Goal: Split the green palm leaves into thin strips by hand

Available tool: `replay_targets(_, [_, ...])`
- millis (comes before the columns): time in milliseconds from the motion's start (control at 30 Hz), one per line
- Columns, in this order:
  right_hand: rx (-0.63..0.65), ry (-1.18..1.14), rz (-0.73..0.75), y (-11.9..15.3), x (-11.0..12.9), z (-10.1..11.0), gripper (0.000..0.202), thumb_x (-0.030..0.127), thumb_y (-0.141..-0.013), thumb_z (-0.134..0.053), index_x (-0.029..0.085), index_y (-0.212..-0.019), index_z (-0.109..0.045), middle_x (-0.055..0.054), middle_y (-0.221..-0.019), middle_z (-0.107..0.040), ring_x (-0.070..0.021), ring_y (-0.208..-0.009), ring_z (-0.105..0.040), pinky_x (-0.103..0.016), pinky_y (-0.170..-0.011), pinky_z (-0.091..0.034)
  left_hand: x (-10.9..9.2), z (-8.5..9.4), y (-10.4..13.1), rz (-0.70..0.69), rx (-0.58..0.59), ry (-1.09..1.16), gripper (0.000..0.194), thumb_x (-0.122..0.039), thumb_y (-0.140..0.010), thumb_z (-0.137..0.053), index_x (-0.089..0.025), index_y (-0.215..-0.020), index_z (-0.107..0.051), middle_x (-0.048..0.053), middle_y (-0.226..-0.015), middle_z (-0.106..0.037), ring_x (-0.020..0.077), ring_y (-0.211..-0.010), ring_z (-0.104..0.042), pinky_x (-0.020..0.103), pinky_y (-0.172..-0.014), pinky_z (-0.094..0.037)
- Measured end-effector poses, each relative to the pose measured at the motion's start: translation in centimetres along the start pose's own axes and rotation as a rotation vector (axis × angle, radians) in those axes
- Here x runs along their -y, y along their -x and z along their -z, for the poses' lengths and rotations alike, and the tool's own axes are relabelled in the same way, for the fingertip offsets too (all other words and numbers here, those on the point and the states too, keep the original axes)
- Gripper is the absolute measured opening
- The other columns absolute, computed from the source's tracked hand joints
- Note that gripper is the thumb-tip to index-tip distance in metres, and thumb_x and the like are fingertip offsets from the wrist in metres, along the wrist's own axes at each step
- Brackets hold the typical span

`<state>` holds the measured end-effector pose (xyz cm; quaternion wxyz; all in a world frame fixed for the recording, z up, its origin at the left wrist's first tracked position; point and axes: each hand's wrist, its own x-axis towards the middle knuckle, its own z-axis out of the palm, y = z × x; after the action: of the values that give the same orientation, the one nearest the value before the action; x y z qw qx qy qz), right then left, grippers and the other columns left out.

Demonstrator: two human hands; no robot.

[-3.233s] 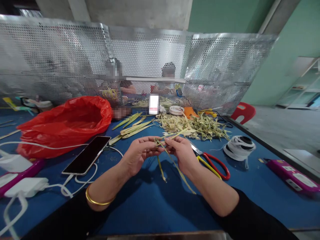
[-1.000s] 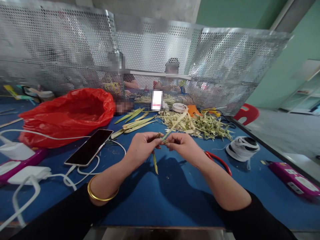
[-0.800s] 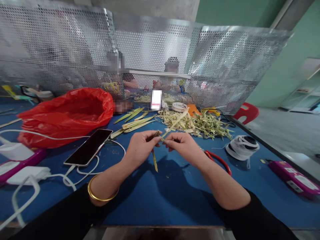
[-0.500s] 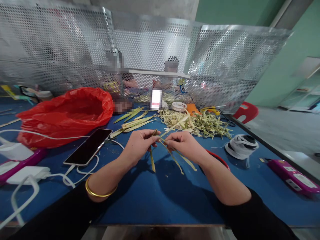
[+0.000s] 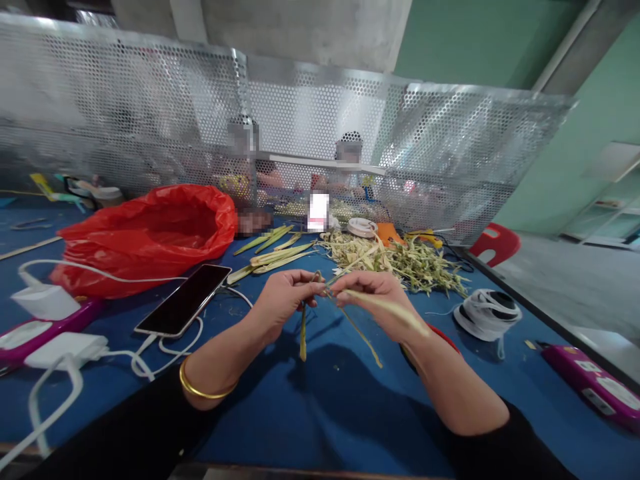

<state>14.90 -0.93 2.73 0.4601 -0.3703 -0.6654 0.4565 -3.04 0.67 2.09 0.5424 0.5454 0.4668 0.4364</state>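
My left hand (image 5: 285, 298) pinches a cluster of dried leaf strips between thumb and fingers; one strip (image 5: 303, 333) hangs down below it. My right hand (image 5: 375, 297) is closed close beside it, its fingertips on the same cluster. A pale strip (image 5: 387, 307), blurred by motion, lies across the back of my right hand toward the wrist. Another thin strip (image 5: 363, 337) trails down between the hands, above the blue table (image 5: 320, 420). Just behind the hands lie long green-yellow leaf strips (image 5: 283, 257) and a heap of curled leaf pieces (image 5: 425, 263).
A red plastic bag (image 5: 125, 267) stands open at the left. Before it lie a phone (image 5: 185, 300), white cables and a purple power strip (image 5: 85, 311). To the right are a spool of white cord (image 5: 485, 317) and another purple power strip (image 5: 593, 383). A perforated metal screen (image 5: 320, 120) crosses the back.
A pale strip that hung below my right hand now lies across its back and wrist. Both hands keep their pinch. The whole view has shifted slightly downward in the picture.
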Motion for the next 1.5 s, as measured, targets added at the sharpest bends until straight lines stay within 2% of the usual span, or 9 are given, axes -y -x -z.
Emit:
replay_targets(133, [-0.262, 0.106, 0.195, 0.0, -0.2, -0.2, 0.010, 0.024, -0.077, -0.063, 0.021, -0.073, -0.071, -0.002, -0.079, -0.067, -0.0123, -0.070, -0.057, -0.025, -0.062, -0.044, -0.2, -0.2, 0.1, 0.010, -0.013, 0.015, 0.018, -0.023, -0.063, -0.072, -0.013, -0.078, -0.070, 0.001, -0.064, -0.068, 0.0068, -0.049, -0.051, 0.019, -0.051, -0.039])
replay_targets(233, [-0.326, 0.030, 0.217, 0.2, -0.1, -0.4, 0.016, 0.028, -0.082, -0.057, 0.020, -0.077, -0.070, -0.002, -0.074, -0.064, -0.0109, -0.062, -0.053, -0.024, -0.058, -0.042, 0.0, -0.4, 0.1, -0.004, -0.034, 0.035, 0.017, -0.021, -0.062, -0.071, -0.013, -0.077, -0.071, 0.002, -0.065, -0.069, 0.0075, -0.051, -0.052, 0.020, -0.054, -0.042])
replay_targets(367, [-0.232, 0.088, 0.095, 0.3, 0.1, -0.7, 0.017, 0.033, -0.082, -0.056, 0.018, -0.080, -0.064, 0.002, -0.059, -0.056, -0.0098, -0.051, -0.047, -0.024, -0.052, -0.039, 0.5, -0.5, 0.0, -0.020, -0.055, 0.032, 0.018, -0.021, -0.060, -0.072, -0.013, -0.076, -0.071, 0.002, -0.063, -0.068, 0.0072, -0.049, -0.049, 0.021, -0.053, -0.042])
replay_targets(600, [-0.102, 0.341, 0.031, 0.3, -0.2, -0.7, 0.020, 0.025, -0.075, -0.055, 0.018, -0.058, -0.048, 0.005, -0.054, -0.038, -0.0084, -0.052, -0.033, -0.023, -0.048, -0.025, -0.1, -0.5, 0.0, -0.024, -0.145, 0.050, 0.017, -0.023, -0.056, -0.074, -0.014, -0.068, -0.067, -0.001, -0.058, -0.064, 0.0064, -0.046, -0.047, 0.021, -0.051, -0.042])
replay_targets(800, [-0.131, 0.398, -0.065, 0.3, -0.2, -0.8, 0.018, 0.021, -0.068, -0.052, 0.019, -0.052, -0.043, 0.005, -0.052, -0.035, -0.0093, -0.052, -0.031, -0.023, -0.048, -0.023, -0.6, -0.7, 0.4, -0.022, -0.160, 0.015, 0.014, -0.020, -0.060, -0.071, -0.014, -0.070, -0.064, -0.002, -0.058, -0.064, 0.0061, -0.046, -0.047, 0.020, -0.051, -0.041])
replay_targets(1033, [-0.147, 0.466, -0.107, 0.3, -0.5, -0.8, 0.015, 0.019, -0.065, -0.050, 0.019, -0.051, -0.043, 0.005, -0.051, -0.036, -0.0096, -0.052, -0.032, -0.023, -0.048, -0.024, 0.3, -0.5, 0.2, -0.110, -0.165, -0.149, 0.018, -0.025, -0.065, -0.067, -0.015, -0.079, -0.063, 0.000, -0.063, -0.066, 0.0085, -0.048, -0.052, 0.021, -0.051, -0.043])
replay_targets(1167, [-0.128, 0.484, -0.089, 0.2, -0.8, -0.9, 0.017, 0.017, -0.066, -0.051, 0.018, -0.052, -0.043, 0.005, -0.051, -0.037, -0.0093, -0.052, -0.034, -0.022, -0.048, -0.024, 0.6, -0.5, 0.4, -0.152, -0.156, -0.257, 0.029, -0.027, -0.066, -0.066, -0.017, -0.092, -0.062, -0.002, -0.062, -0.067, 0.0099, -0.047, -0.053, 0.022, -0.050, -0.044])
replay_targets(1267, [-0.117, 0.522, -0.057, 0.3, -1.0, -1.1, 0.022, 0.022, -0.073, -0.052, 0.018, -0.053, -0.043, 0.005, -0.052, -0.038, -0.0092, -0.051, -0.034, -0.022, -0.048, -0.025, 0.5, -0.7, 0.5, -0.168, -0.147, -0.288, 0.030, -0.027, -0.065, -0.067, -0.017, -0.093, -0.062, -0.002, -0.059, -0.066, 0.0101, -0.045, -0.053, 0.022, -0.049, -0.043])
replay_targets(1500, [-0.139, 0.728, 0.102, 0.4, -1.0, -1.1, 0.027, 0.029, -0.082, -0.053, 0.019, -0.057, -0.047, 0.002, -0.058, -0.048, -0.0116, -0.057, -0.042, -0.023, -0.053, -0.029, 0.2, -1.1, 0.6, -0.048, -0.115, -0.084, 0.022, -0.025, -0.061, -0.071, -0.012, -0.079, -0.068, 0.000, -0.061, -0.066, 0.0079, -0.047, -0.047, 0.021, -0.049, -0.040])
